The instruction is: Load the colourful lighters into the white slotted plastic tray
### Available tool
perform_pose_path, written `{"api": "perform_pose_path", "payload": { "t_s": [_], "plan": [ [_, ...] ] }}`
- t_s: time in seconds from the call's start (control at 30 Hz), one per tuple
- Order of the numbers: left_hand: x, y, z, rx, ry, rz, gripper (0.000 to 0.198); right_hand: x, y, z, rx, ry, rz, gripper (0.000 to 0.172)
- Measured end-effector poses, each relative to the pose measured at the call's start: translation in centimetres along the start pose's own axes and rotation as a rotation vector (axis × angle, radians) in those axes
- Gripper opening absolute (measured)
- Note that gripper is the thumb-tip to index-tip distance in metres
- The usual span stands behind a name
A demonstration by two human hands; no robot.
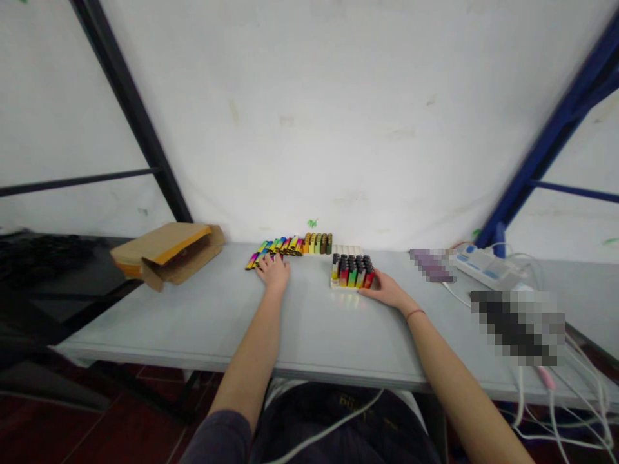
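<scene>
The person's left hand (273,270) lies palm down on the near end of a row of loose lighters (290,247), fingers spread flat over the first few; nothing is clasped in its grip, which is open and pressing rather than closed. The row runs along the back of the grey bench (309,328), close under the white wall (338,116), its long axis going left to right, with the multicoloured ones at the left and yellow, green and brown ones at the right end. Each lighter lies crosswise to that line.

The right hand (387,290) rests against the right side of a white tray of upright lighters (351,271), fingers touching its near right corner. Whether the fingers curl around the tray's edge cannot be told; the grip looks loose and narrow, not lifting anything. The tray stands just right of the row and a little nearer the person, so the loose lighters lie to the left of the tray and directly under the left hand, which is the nearer one to them.

An open cardboard box (167,252) sits well apart to the left, near the bench's left edge. A power strip (483,267) with white cables (556,399) crowds the right end. Between the forearms and in front of the tray the bench surface is bare up to its near edge.
</scene>
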State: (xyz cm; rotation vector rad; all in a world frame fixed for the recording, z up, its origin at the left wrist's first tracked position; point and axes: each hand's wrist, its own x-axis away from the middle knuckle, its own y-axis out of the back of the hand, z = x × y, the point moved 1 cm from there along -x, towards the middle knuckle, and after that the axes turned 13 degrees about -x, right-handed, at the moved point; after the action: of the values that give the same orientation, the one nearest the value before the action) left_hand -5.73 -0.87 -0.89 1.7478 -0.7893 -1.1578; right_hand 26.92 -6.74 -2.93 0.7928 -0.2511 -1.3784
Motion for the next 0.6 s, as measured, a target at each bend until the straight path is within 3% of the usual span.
{"api": "perform_pose_path", "payload": {
  "t_s": [0.17, 0.3, 0.43, 0.6],
  "plan": [
    [0.0, -0.1, -0.2, -0.057, 0.001, 0.064, 0.050, 0.0, 0.0, -0.1, -0.015, 0.008, -0.007, 0.065],
    [-1.5, 0.1, 0.9, -0.057, 0.051, 0.054, 0.069, 0.1, -0.1, -0.1, -0.042, 0.032, -0.015, 0.067],
    [-3.0, -0.2, 2.1, -0.064, 0.027, 0.236, 0.079, 0.1, -0.2, 0.0, -0.038, 0.033, -0.026, 0.071],
    [-2.5, -0.3, 1.9, -0.092, 0.034, 0.281, 0.083, 0.1, -0.2, 0.0, -0.047, 0.013, -0.023, 0.070]
  ]
}}
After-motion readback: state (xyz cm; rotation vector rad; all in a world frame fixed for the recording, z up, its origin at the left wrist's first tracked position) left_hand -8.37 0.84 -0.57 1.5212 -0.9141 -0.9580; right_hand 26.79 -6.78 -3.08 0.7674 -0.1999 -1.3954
